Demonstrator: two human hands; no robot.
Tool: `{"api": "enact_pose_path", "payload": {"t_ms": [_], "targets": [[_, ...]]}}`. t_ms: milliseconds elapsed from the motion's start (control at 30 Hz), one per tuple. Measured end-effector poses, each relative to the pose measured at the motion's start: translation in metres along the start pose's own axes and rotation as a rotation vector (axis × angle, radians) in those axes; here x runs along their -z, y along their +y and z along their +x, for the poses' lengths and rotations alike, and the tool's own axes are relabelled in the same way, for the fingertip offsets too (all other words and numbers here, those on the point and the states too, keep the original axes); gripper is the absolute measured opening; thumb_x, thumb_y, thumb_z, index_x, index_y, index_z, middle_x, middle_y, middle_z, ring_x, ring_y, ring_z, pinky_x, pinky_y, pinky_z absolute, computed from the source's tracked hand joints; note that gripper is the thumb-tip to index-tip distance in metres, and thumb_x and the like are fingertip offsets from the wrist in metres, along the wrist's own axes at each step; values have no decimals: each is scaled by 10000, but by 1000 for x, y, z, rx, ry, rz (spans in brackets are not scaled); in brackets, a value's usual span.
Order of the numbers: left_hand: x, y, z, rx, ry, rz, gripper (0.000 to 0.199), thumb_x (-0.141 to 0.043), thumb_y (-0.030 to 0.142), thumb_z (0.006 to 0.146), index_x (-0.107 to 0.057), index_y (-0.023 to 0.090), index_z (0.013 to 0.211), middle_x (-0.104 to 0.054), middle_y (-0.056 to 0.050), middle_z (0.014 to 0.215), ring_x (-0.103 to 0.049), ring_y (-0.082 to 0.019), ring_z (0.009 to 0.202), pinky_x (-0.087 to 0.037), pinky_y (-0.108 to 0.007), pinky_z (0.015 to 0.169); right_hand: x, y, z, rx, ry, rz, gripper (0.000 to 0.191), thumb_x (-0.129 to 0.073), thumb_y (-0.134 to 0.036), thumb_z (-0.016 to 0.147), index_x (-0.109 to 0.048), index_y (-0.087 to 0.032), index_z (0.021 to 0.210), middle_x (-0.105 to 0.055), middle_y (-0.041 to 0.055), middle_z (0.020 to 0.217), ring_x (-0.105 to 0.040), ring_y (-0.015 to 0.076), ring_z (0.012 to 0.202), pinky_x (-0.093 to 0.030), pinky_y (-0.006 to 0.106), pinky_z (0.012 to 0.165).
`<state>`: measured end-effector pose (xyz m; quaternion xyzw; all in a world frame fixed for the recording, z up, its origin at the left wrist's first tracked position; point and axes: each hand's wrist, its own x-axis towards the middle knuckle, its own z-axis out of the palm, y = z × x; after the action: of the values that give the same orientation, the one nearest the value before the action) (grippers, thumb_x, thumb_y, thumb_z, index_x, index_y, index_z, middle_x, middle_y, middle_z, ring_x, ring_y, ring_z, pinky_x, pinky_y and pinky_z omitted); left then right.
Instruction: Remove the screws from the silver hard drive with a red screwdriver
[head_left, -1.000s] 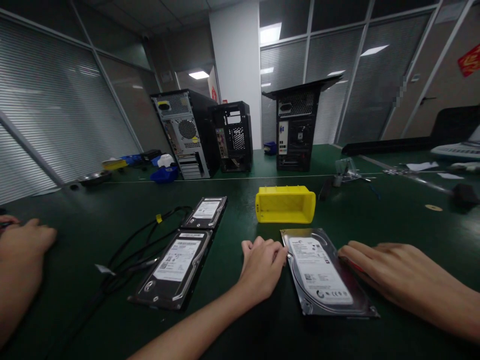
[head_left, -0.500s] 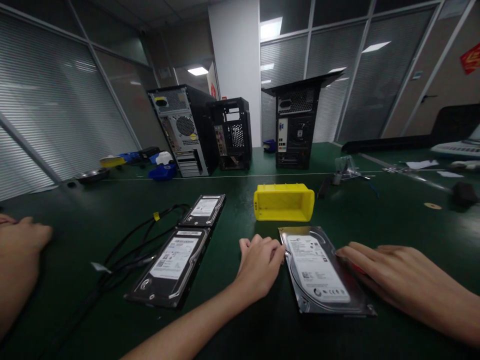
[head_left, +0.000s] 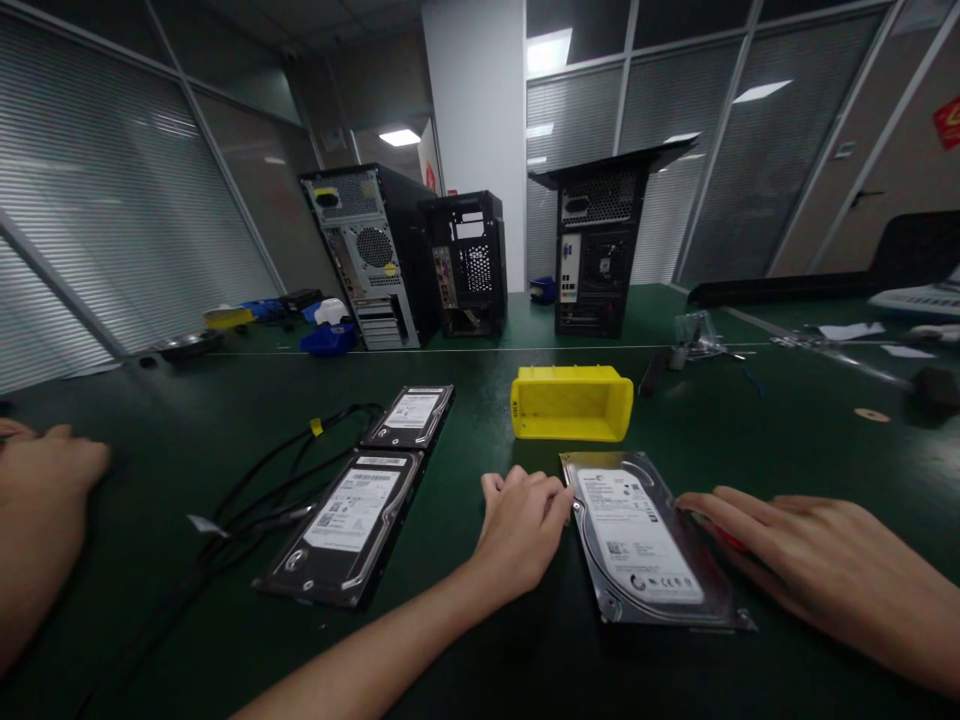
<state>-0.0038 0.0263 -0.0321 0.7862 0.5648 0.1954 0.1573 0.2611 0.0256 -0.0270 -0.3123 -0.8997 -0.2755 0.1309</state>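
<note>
A silver hard drive [head_left: 637,540] with a white label lies flat on the green tabletop, label up. My left hand [head_left: 525,520] rests at its left edge, fingers curled, fingertips against the side. Along the opposite edge is my right hand [head_left: 810,560], its long fingers reaching the drive's side. A small red thing [head_left: 729,538] shows between those fingers and the thumb; the rest of it is hidden by the hand. Just beyond the drive, a yellow plastic bin [head_left: 571,405] lies with its opening towards me.
Two black hard drives [head_left: 352,520] lie end to end on the left, beside black cables [head_left: 240,520]. Another person's hand [head_left: 52,480] is at the far left. Computer cases [head_left: 409,250] stand at the back. A clear plastic bag [head_left: 697,335] lies at back right.
The view has shifted slightly. Both my hands keep their places at the drive's sides, and the drive stays put.
</note>
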Motion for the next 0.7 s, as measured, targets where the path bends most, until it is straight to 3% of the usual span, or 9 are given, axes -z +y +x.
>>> {"api": "enact_pose_path", "payload": {"t_ms": [233,333,433,567,700], "targets": [[-1,0,-2,1,16,4,397,-279,342,974,-578,193,759,-629,6,834,-494,-182,852,-260,-354,738,11,18,5,-106,26,52,253,-360,-289,878,-540,-240,1048,-714,44,815,-668,199,510,-559,333,414],[-1,0,-2,10,7,1,402,-273,343,975,-580,192,762,-633,2,841,-494,-180,852,-260,-356,744,36,39,20,-300,44,134,219,-426,-473,858,-524,-281,896,-644,-2,636,-601,176,430,-490,295,361],[-1,1,-1,5,11,-3,411,-282,367,972,-580,193,749,-632,4,832,-491,-180,850,-258,-356,746,64,61,45,-523,252,239,390,-466,-647,772,-504,-260,806,-566,-6,586,-529,152,407,-423,281,352],[-2,1,-1,2,23,-6,437,-302,427,961,-567,188,709,-617,12,788,-484,-181,827,-253,-355,738,81,74,81,-866,501,659,364,-631,-545,720,-511,-221,835,-570,-13,574,-579,149,467,-478,277,429],[-3,0,-1,-12,34,-9,446,-297,446,958,-555,185,704,-604,15,774,-478,-177,818,-253,-357,741,72,74,97,-857,537,900,349,-702,-418,699,-501,-210,893,-595,-24,583,-614,153,537,-540,316,528]]}}
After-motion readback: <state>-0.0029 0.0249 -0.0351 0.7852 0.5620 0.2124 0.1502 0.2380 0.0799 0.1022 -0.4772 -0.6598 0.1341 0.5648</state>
